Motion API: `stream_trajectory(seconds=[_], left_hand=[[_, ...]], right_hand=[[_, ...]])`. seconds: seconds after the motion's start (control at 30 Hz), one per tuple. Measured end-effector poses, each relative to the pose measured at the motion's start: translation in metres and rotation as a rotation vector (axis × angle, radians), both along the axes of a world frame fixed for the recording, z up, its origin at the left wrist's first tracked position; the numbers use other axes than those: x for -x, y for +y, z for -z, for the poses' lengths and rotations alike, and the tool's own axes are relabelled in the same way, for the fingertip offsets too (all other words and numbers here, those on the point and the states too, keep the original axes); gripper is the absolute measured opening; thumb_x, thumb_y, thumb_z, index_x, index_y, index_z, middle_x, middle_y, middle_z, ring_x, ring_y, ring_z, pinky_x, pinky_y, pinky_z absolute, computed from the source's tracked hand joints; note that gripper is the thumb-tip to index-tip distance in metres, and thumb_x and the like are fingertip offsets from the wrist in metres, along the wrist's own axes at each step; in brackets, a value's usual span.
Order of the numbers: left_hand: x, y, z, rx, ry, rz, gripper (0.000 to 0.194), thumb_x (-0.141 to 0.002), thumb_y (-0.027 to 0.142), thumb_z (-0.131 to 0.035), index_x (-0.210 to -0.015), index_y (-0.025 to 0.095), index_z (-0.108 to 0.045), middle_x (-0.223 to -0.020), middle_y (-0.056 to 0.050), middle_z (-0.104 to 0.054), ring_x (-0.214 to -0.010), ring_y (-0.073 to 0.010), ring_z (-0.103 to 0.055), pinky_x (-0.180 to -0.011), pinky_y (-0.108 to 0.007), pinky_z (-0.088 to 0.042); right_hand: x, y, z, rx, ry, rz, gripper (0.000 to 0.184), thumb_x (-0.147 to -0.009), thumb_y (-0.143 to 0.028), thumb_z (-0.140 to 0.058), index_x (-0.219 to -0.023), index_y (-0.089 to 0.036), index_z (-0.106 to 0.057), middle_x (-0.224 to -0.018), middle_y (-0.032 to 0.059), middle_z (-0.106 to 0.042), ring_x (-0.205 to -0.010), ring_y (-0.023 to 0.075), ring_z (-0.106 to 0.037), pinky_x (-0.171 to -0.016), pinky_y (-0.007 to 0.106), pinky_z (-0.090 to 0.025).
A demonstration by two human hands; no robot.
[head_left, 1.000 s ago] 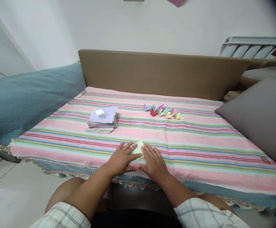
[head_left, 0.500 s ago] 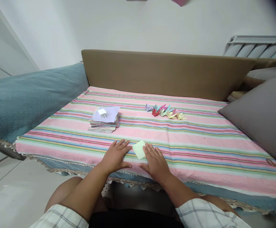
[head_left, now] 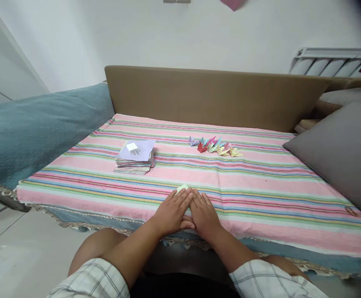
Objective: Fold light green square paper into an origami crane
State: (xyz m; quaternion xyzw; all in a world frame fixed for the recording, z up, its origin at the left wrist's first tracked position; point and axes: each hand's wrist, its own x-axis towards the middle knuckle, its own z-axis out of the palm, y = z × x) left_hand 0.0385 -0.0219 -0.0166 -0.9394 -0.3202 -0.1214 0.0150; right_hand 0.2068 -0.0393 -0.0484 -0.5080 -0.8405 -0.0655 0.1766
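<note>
A small folded piece of pale green paper (head_left: 182, 188) lies on the striped cloth near the front edge, mostly covered by my hands. My left hand (head_left: 173, 210) rests flat over its left part, fingers stretched out and pointing away from me. Beside it, touching, my right hand (head_left: 204, 210) lies flat on the paper's right side with its fingers extended. Only the paper's far corner shows beyond the fingertips.
A stack of square paper sheets (head_left: 133, 164) stands at the left, a white plug adapter (head_left: 132, 147) on top. Several colourful folded paper figures (head_left: 211, 147) sit towards the back. A grey cushion (head_left: 338, 153) is at the right, a brown backrest (head_left: 211, 97) behind.
My left hand has moved right, from beside the green paper onto it, and now meets my right hand. The right hand has stayed nearly in place.
</note>
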Motion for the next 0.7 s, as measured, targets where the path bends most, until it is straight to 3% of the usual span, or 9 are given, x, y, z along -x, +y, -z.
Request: stream_trajectory(seconds=[0.13, 0.33, 0.7], left_hand=[[0.0, 0.004, 0.008, 0.002, -0.01, -0.037, 0.101, -0.072, 0.077, -0.035, -0.143, 0.007, -0.02, -0.145, -0.019, -0.031, -0.137, -0.0278, -0.024, -0.112, -0.044, -0.02], [-0.002, 0.005, 0.008, 0.016, -0.024, -0.056, 0.107, -0.067, 0.081, -0.035, -0.142, 0.006, -0.021, -0.142, -0.022, -0.035, -0.135, -0.0302, -0.028, -0.11, -0.045, -0.024], [0.0, 0.006, 0.006, 0.053, -0.041, -0.053, 0.099, -0.072, 0.076, -0.04, -0.144, 0.012, -0.02, -0.143, -0.017, -0.038, -0.134, -0.0317, -0.03, -0.108, -0.048, -0.025]], right_hand=[[0.0, 0.001, 0.002, -0.011, -0.023, -0.004, 0.064, -0.088, -0.045, -0.045, -0.14, -0.01, -0.033, -0.143, 0.0142, -0.037, -0.133, 0.0263, -0.031, -0.109, 0.044, -0.022], [-0.004, 0.0, 0.001, -0.013, -0.055, -0.003, 0.062, -0.088, -0.04, -0.044, -0.14, -0.009, -0.032, -0.143, 0.0143, -0.037, -0.134, 0.0262, -0.029, -0.109, 0.045, -0.022], [-0.014, -0.007, 0.003, -0.011, 0.013, 0.041, 0.061, -0.087, -0.04, -0.046, -0.138, -0.009, -0.034, -0.141, 0.015, -0.04, -0.134, 0.0246, -0.029, -0.109, 0.047, -0.02]])
